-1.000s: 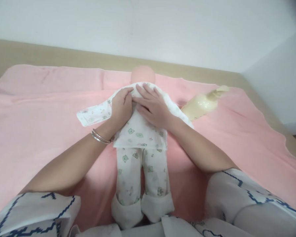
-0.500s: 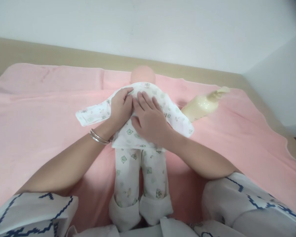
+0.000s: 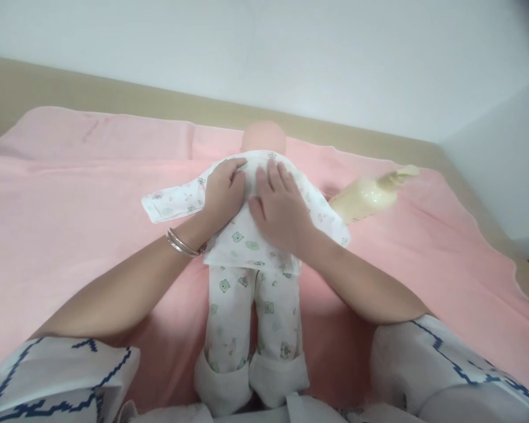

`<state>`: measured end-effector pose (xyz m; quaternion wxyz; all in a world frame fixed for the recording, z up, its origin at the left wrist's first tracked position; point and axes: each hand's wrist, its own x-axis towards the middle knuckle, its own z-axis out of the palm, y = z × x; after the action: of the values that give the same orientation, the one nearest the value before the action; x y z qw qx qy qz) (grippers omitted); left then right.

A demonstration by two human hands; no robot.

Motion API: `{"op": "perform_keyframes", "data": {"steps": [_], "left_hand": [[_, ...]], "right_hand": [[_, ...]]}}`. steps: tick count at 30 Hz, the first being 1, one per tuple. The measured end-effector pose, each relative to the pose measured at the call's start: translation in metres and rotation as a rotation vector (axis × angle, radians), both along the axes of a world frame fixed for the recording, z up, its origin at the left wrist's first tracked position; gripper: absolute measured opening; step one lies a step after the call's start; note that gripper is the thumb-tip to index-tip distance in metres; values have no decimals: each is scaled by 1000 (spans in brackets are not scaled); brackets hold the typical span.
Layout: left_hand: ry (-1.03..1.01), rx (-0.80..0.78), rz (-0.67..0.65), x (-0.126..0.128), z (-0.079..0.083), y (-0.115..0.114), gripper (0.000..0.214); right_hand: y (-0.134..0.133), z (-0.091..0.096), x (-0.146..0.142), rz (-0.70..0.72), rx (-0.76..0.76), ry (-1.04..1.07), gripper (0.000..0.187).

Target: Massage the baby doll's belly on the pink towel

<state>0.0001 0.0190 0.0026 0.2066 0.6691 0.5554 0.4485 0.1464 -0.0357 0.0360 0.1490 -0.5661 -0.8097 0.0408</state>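
Note:
A baby doll (image 3: 264, 136) lies lengthwise in front of me, its bare round head away from me and no face showing. It wears a white printed top (image 3: 242, 242) and matching trousers (image 3: 231, 311) with turned-up cuffs. My left hand (image 3: 224, 191) holds the left side of the doll's upper body, its thumb and one finger on the top and the other fingers mostly hidden. My right hand (image 3: 282, 205) lies flat on the upper right of the top, fingers stretched out and slightly apart. A silver bangle (image 3: 180, 242) circles my left wrist.
Under the doll spreads a pink blanket (image 3: 70, 247) on a beige surface (image 3: 158, 94). Right of the doll, a cream pump bottle (image 3: 364, 200) lies on its side, close to the right sleeve. A white wall (image 3: 291, 59) stands behind.
My right hand has slid slightly right and away from my left hand, widening the gap between them. The whole view has shifted a little; the left hand keeps its place on the doll.

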Motion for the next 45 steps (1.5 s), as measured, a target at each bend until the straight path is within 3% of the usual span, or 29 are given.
{"op": "perform_keyframes", "data": {"steps": [3,7,12,17,21,26,31,34,39,42,45], "left_hand": [[0,-7,5,0,0,0,39],[26,-24,12,0,-1,0,41],[145,15,-65,-3,-6,9,41],[265,-15,-100,-3,-6,14,50],[389,-75,-111,-2,7,6,54],[619,-91,-129,-1,32,-23,54],[635,-37,-267,0,44,-48,47],[560,-75,-288,0,41,-39,44],[450,-118,-258,-6,27,2,48],[411,-157,-185,-5,20,13,58],[420,-109,-133,-3,18,10,59]], "right_hand": [[-20,3,-12,110,47,-43,65],[-15,5,-11,149,4,-23,65],[5,3,-4,86,-42,57,69],[17,-2,-1,-98,-93,181,69],[29,-3,6,-177,-101,158,70],[47,-3,20,-206,-84,85,66],[45,0,24,-168,-36,36,61],[33,4,19,-171,-15,-41,58],[0,10,3,-140,97,-131,58],[-17,12,-5,-109,74,-176,63],[-18,11,-7,-122,-11,-95,65]]}}
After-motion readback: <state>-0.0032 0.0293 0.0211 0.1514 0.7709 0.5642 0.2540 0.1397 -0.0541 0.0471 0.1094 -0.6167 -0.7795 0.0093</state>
